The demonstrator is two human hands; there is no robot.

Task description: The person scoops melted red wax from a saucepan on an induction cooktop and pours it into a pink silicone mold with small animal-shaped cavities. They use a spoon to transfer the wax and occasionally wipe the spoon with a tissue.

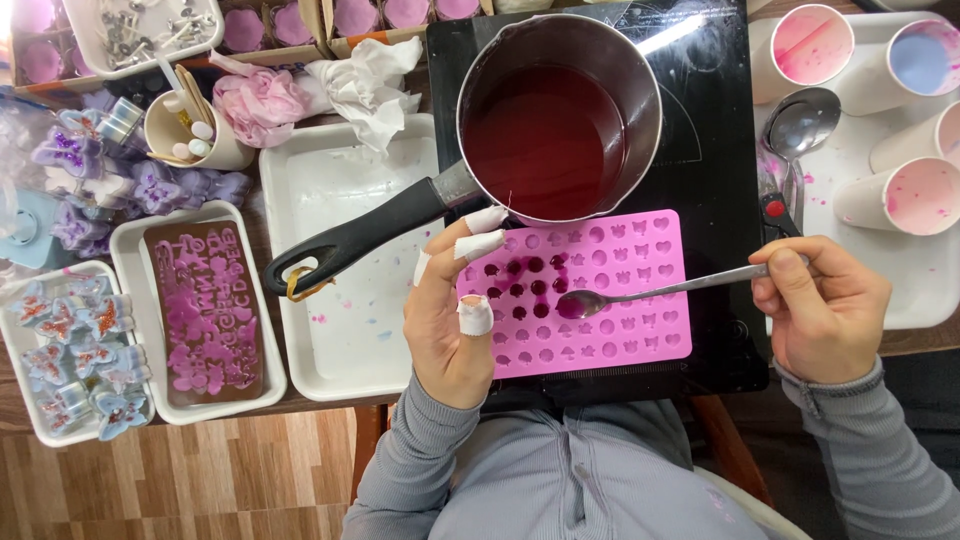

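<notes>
Now right hand [825,310] holding spoon [640,293], pink mould [640,330]

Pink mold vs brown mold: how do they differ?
The pink mold lies on the black cooktop, steadied by the left hand; the brown mold sits untouched in a white tray. Pink has small shape cavities, few filled dark red; brown has letter-like cavities filled pinkish-purple. Both are flat rectangles.

Far right: pastel paper cups [812,44] on white tray [925,280]. Left: empty white tray [345,330], brown letter mould [203,315], crumpled white tissue [368,82].
</notes>
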